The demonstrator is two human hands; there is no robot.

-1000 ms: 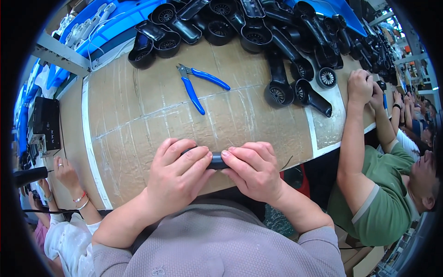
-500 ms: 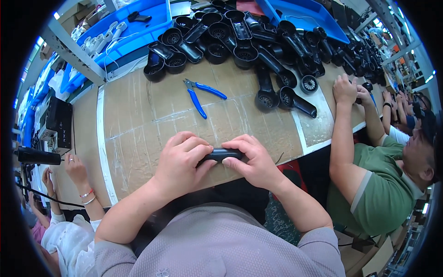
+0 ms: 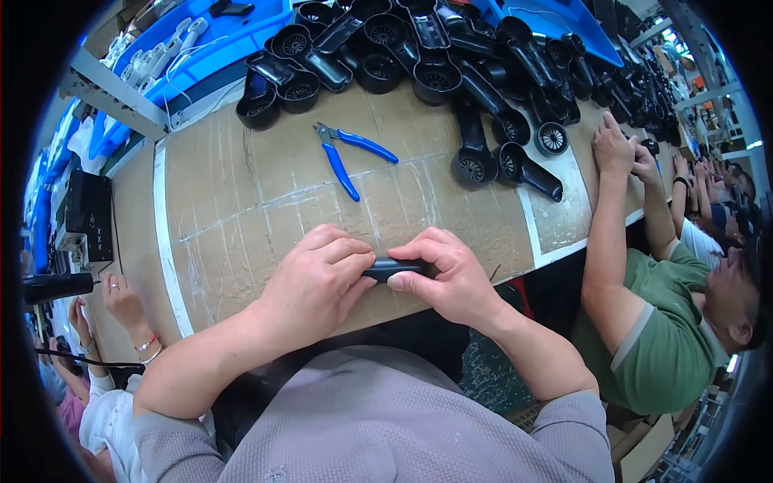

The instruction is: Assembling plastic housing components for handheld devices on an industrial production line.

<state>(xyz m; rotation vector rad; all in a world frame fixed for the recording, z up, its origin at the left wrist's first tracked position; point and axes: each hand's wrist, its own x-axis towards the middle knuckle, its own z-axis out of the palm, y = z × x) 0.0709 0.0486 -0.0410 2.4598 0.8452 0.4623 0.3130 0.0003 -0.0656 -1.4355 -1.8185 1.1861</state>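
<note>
Between my two hands, close to the table's near edge, is a black, rounded, elongated plastic piece (image 3: 393,266). My left hand (image 3: 316,278) is closed around its left end, and the fingers cover that part. The right end is pinched between the thumb and fingers of my right hand (image 3: 452,275). Only the smooth middle of the piece shows. Beyond my hands, side cutters with blue handles (image 3: 341,174) lie on the table with their handles spread.
Black plastic housings with round grilled ends (image 3: 435,79) are heaped along the far side. Behind them stand blue trays (image 3: 233,50). A metal post (image 3: 121,98) rises at the far left. People sit on both sides; the right one's forearm (image 3: 605,225) reaches over the table.
My view has shifted slightly, so the table and housings sit a little differently in the picture. Both hands keep their grip on the black piece, with little visible movement.
</note>
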